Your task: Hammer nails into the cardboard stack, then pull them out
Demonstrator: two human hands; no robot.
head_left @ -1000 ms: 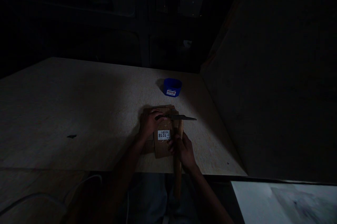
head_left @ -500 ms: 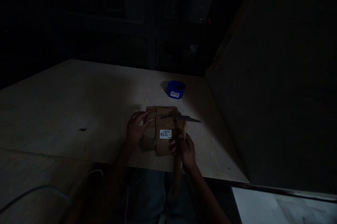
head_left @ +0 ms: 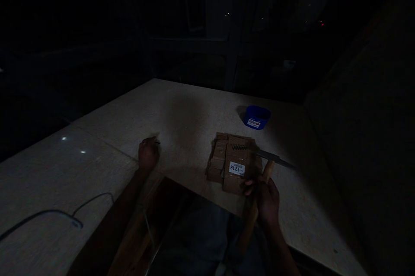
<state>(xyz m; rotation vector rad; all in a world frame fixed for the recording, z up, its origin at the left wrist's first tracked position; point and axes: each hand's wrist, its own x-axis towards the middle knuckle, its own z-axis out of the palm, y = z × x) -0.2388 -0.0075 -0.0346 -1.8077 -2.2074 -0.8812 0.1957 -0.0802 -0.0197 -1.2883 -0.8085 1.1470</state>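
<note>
My right hand is wrapped round the wooden handle of a hammer, whose long, narrow metal head points right. The hammer is over the right side of a flattened, layered piece of brown cardboard with a white label reading 1218. A dark coil-like zigzag shows on the cardboard near the hammer head. Well to the left, my left hand rests at the table surface, fingers closed around a small dark piece that is too dim to name.
A blue open container with a label stands on the pale table behind the cardboard. At lower left lies a grey cable. A dark panel rises along the right side. The room is very dim.
My left hand has left the cardboard and moved left to the small dark piece on the table. The view has swung left. My right hand still holds the hammer.
</note>
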